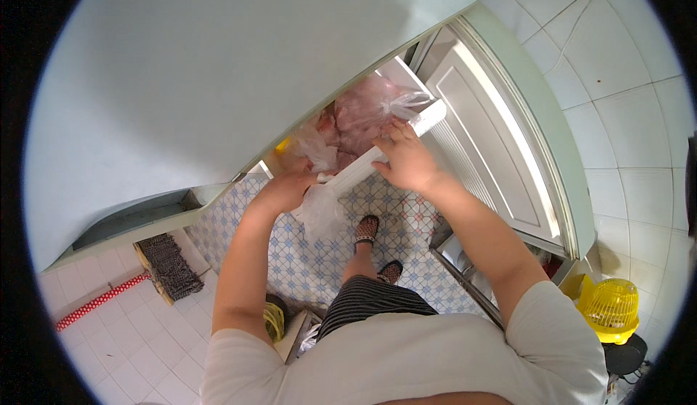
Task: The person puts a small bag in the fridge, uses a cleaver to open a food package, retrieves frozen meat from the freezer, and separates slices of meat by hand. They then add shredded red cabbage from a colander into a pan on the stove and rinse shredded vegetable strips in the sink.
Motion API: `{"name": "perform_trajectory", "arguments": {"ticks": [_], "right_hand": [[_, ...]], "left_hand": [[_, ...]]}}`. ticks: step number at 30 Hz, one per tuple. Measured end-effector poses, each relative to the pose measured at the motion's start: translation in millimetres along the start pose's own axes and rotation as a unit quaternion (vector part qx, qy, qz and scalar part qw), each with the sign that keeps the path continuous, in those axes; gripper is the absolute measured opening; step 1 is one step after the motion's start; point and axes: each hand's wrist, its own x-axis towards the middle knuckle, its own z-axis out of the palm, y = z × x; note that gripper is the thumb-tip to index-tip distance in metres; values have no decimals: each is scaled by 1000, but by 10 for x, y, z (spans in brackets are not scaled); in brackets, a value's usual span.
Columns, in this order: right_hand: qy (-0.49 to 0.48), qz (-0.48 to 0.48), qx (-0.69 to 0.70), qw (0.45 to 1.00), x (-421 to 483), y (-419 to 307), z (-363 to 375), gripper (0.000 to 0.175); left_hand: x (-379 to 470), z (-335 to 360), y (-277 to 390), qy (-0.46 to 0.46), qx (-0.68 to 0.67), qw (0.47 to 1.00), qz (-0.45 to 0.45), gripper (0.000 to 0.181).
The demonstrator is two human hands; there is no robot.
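A white freezer drawer (356,172) is pulled partway out of a pale green refrigerator (218,67). Clear plastic bags of pinkish, meat-like food (362,105) fill it. My left hand (288,188) reaches over the drawer's left front corner, its fingertips partly hidden among the bags. Below that hand, a clear plastic bag (320,212) hangs down outside the drawer front. My right hand (405,157) lies across the front rim with its fingers spread, touching the bags' edge. A knotted bag top (405,103) rises just beyond those fingers. Something yellow (282,145) shows at the drawer's left side.
The swung-out freezer door (490,133) stands to the right, near a tiled wall (610,127). Patterned floor tiles (305,252) lie below. A mop head (169,268) with a red dotted handle is at left. A yellow cage-like plastic item (610,310) stands at lower right.
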Motion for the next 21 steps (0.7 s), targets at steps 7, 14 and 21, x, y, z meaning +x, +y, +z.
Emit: {"name": "perform_trajectory", "arguments": {"ticks": [7, 14, 21], "right_hand": [[53, 2, 74, 996, -128, -169, -153, 44], [114, -90, 65, 987, -205, -513, -31, 50], [250, 50, 312, 915, -839, -221, -107, 39]], "left_hand": [[163, 14, -26, 125, -169, 963, -168, 28], [-95, -114, 863, 320, -130, 937, -51, 34], [-27, -106, 1877, 359, -185, 910, 98, 36]]}}
